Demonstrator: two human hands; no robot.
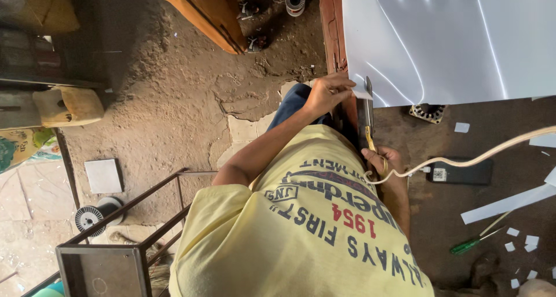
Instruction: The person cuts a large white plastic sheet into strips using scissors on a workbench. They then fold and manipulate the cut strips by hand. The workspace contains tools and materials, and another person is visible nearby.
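Plainly the biggest thing in view is the white sheet (452,42), glossy and slightly bowed, filling the frame from twelve round to two o'clock. It lies over a brown worktable (452,216), with its lower left corner hanging past the table's edge. That looks to be why it sits so: the overhang leaves the blades room beneath.

At nine o'clock lies the cracked earthen floor (174,88). A dark metal frame (139,216) rises at seven, with a wire spool (90,219) and a pale tile (103,175) beside it.

The person's yellow printed shirt (289,245) fills six o'clock, and both arms reach up from it toward the sheet's corner.

The left hand (330,91), just above centre, has its fingers curled in a pinch on the sheet's edge, seemingly to keep the thin stuff taut and still. The right hand (383,161), at about four o'clock from the left hand, is closed through the yellow loops of a pair of scissors (368,117). The blades point toward twelve, and their tips meet the sheet right beside the left fingers.

At three o'clock a black, phone-like device (460,172) lies on the table. A white cable (475,155) trails from it across the right wrist and off to the right.

A long white strip (509,203) rests at four o'clock, well apart from the blades. Below it lie a green-handled screwdriver (472,243) and some small white scraps (512,231).
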